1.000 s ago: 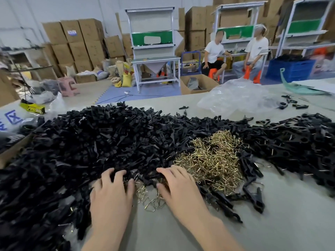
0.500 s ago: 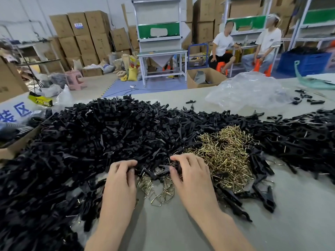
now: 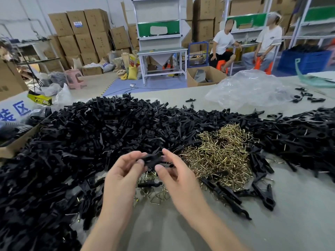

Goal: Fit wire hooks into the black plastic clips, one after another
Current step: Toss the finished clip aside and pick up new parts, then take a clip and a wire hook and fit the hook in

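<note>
Bright even light, soft shadows, slight blur, wide-angle edge distortion

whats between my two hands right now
In the head view, one black plastic clip, pinched from either side by the left hand and the right hand. Lower in the gap lie loose wire hooks.

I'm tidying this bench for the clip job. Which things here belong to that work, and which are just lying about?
In use: black clip pinched by left hand and right hand; heap of black clips; pile of wire hooks.
Lying about: clear plastic bag; open cardboard box on the floor; pink stool; blue crate.
</note>
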{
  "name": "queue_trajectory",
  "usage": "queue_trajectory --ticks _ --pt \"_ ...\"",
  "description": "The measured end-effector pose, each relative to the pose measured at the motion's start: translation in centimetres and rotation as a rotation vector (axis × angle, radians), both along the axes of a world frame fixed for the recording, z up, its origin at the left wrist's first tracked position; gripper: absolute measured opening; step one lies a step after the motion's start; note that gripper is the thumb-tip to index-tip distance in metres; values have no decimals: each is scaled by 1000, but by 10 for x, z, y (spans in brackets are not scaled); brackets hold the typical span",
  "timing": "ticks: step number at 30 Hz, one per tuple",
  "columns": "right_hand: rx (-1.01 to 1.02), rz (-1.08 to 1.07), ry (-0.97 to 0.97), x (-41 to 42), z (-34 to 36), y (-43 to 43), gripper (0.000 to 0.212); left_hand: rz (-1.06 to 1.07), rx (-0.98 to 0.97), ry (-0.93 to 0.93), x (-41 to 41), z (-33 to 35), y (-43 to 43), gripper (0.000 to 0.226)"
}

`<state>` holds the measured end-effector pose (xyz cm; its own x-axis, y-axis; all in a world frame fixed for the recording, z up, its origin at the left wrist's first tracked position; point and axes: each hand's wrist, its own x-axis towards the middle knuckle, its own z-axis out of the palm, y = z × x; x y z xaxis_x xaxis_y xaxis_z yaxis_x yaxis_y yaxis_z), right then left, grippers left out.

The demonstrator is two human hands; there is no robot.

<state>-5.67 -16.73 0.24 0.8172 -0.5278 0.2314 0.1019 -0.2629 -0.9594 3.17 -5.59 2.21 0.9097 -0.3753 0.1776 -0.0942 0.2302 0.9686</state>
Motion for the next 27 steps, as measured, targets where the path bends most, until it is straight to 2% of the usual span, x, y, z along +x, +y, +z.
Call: queue_trajectory --ticks 6,12,16,18,21,24,27 --pt "156 -7 -47 3 3 -2 25 -36 -1 -1 -12 0 -9 29" --pt "398 0 -131 4 7 -7 30 85 87 -98 -9 -2 -7 29" --pt "518 24 -150 5 5 -13 21 40 96 -106 -11 -2 -7 27" --pt "535 42 -162 5 4 -14 28 3 111 -106 -12 -3 -7 26" --pt "583 75 -202 4 3 -17 41 -80 48 9 -12 -4 -8 27" --pt "700 94 -240 3 5 -22 44 -97 -56 99 -11 -3 -10 36" --pt "783 105 -251 2 4 -27 46 -83 -99 111 -8 -3 -8 42"
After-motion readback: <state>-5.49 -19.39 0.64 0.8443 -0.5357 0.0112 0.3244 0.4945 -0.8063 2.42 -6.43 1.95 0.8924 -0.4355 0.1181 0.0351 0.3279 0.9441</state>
